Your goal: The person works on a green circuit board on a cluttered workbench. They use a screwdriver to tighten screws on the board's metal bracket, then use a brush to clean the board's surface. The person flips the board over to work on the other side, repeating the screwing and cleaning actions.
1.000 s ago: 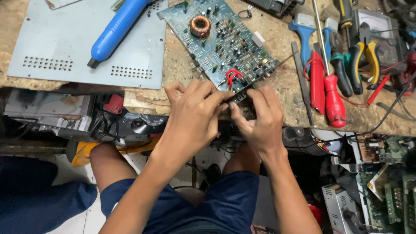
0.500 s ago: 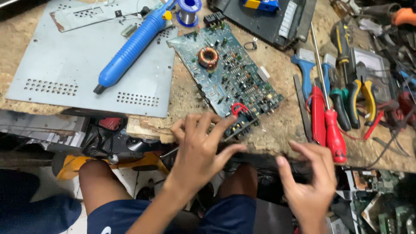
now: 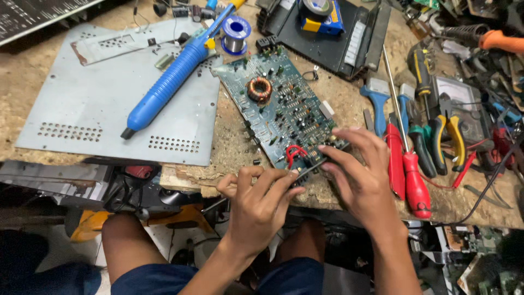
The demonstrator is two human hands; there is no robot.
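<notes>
Green circuit board (image 3: pixel 284 112) on surface (image 3: pixel 234 147): left hand (image 3: pixel 261 205) pinches its near corner; right hand (image 3: pixel 357 172), fingers spread, presses its near edge.

circuit board (image 3: pixel 284 112) near corner hidden under fingers (image 3: pixel 349 150) (right hand's) — orange tool (image 3: pixel 499 39) cut off

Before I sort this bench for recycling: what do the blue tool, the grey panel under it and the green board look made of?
Blue tool: likely plastic, from its ribbed, slightly glossy barrel.
Grey panel: probably painted sheet metal, being thin and flat with punched vent holes and a rusty patch.
Green board, touched by both hands: looks like laminate circuit board carrying a copper-wound coil.
</notes>
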